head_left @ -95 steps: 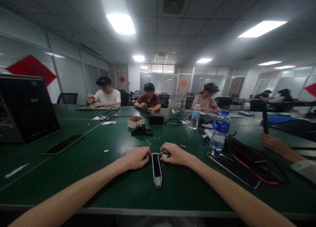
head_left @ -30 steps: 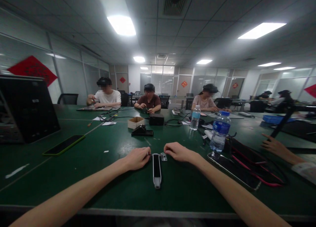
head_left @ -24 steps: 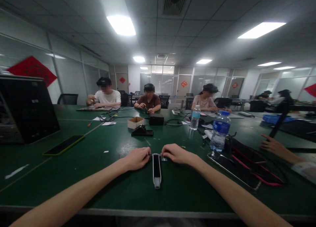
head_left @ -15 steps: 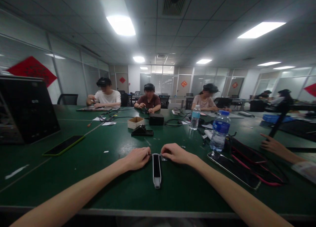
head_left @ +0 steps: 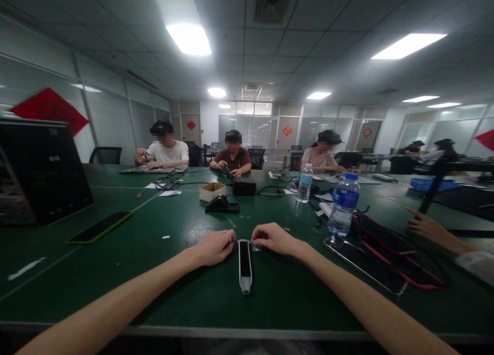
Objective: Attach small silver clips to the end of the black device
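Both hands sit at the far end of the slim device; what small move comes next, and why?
Probably nudge the small metal piece in the right hand against the far end of the slim device: it sits just beside that end, and the left hand rests against the opposite side.

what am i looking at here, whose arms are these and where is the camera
There is no machine here: the camera sits on a person's head and looks down, so the two bare arms are that person's own. They work at a green table. Between the hands lies a narrow grey and black device. The left hand is curled against its far end; whether it grips anything is unclear. The right hand pinches a small metal piece with its fingers beside that end. Nearby are a water bottle and a phone. The hand at the right edge is another person's.
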Demonstrator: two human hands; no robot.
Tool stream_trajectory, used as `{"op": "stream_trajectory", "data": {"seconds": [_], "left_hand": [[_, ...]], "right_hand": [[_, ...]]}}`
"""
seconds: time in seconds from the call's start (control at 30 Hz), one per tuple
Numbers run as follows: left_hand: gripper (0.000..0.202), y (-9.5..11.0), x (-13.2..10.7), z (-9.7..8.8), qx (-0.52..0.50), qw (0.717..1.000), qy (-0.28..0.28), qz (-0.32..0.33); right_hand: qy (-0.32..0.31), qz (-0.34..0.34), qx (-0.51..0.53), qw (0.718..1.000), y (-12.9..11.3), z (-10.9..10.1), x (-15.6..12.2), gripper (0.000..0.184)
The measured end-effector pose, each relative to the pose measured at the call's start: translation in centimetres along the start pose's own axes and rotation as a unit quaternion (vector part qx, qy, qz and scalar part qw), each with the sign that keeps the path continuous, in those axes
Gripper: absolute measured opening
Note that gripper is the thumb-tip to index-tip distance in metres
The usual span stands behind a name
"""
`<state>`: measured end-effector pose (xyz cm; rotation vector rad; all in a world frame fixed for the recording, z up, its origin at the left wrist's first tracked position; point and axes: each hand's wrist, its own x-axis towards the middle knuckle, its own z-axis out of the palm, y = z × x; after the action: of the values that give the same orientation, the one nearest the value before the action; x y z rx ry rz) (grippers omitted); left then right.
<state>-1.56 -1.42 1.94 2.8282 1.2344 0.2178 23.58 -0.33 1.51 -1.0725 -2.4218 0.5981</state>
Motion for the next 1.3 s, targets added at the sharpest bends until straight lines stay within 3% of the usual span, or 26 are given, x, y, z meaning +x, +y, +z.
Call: {"op": "stream_trajectory", "data": {"seconds": [0.13, 0.77, 1.3], "left_hand": [[0.011, 0.0, 0.1, 0.1, 0.006, 1.000, 0.001, -0.003], [0.009, 0.0, -0.1, 0.0, -0.007, 1.000, 0.004, 0.002], [0.007, -0.4, 0.1, 0.4, 0.004, 1.000, 0.010, 0.010]], "right_hand": [[-0.003, -0.010, -0.028, 1.000, 0.1, 0.1, 0.2, 0.011], [-0.017, 0.055, 0.021, 0.998, -0.4, -0.4, -0.1, 0.021], [-0.018, 0.128, 0.210, 0.969, 1.1, 0.7, 0.6, 0.021]]}}
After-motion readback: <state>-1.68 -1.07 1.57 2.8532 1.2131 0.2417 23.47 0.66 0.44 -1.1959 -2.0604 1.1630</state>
